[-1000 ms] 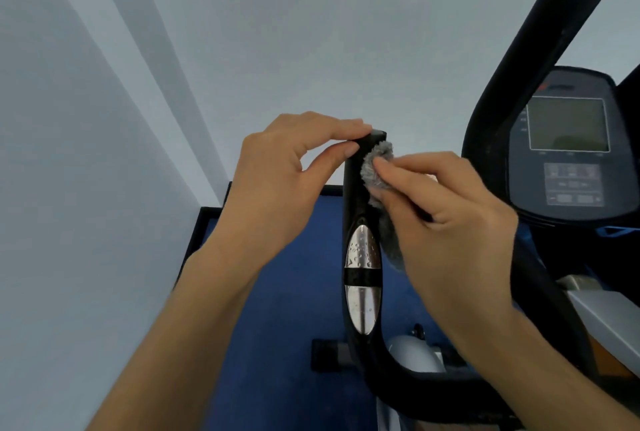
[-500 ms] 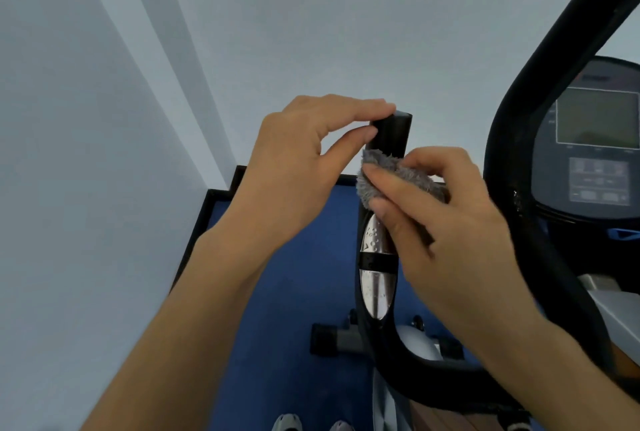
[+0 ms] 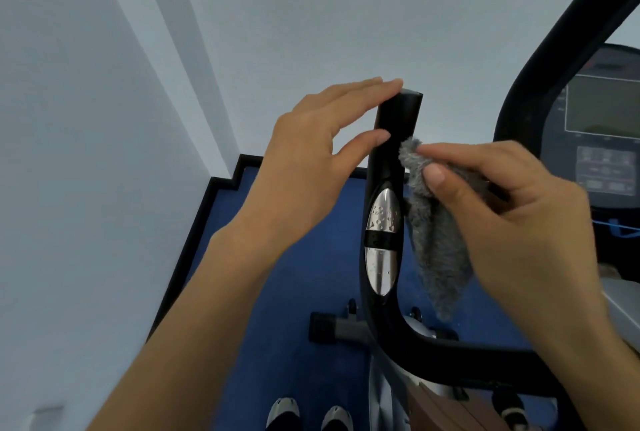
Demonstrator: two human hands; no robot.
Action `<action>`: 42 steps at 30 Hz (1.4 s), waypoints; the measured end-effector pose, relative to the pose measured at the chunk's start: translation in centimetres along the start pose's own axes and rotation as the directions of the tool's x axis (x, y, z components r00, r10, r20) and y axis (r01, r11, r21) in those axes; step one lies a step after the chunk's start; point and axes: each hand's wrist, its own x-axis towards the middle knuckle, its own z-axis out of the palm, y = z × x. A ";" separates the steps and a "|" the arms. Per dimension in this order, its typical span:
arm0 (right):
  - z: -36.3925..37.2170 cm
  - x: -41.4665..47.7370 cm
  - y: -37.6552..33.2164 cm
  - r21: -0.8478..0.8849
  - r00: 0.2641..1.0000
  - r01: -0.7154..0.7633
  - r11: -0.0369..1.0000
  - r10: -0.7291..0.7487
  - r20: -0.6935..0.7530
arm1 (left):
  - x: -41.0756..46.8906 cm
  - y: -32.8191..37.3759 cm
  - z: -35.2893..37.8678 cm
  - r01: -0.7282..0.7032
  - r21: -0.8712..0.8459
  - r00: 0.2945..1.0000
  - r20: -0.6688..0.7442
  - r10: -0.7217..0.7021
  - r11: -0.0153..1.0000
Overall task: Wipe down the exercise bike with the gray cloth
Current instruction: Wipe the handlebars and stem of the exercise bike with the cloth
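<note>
Change: cloth now lower on the handlebar, hanging loose.
Bike: black handlebar upright at centre, console at right.
Left hand: grip released, fingertips touching the handlebar's top.
Right hand: pinching the gray cloth against the handlebar's right side.

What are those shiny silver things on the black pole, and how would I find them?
Find the upright black handlebar in the middle, between the left hand and the right hand holding the gray cloth. Halfway down its front sit two silver plates, one above the other, split by a black band. They are the only shiny metal on the matte bar.
</note>
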 end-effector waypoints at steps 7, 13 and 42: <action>1.1 -1.2 0.7 -0.269 0.954 0.274 0.923 -0.225 0.200 | -0.6 -0.4 0.6 0.017 -0.021 1.000 0.001 -0.017 1.000; 1.5 -2.1 1.4 -0.307 0.954 0.299 0.903 -0.275 0.119 | -0.8 -0.5 0.8 0.016 -0.011 1.000 -0.007 -0.016 1.000; 0.8 -4.3 0.1 -0.127 0.956 0.185 0.975 -0.148 0.251 | -3.1 -0.7 0.8 0.125 -0.033 0.989 0.079 -0.122 0.992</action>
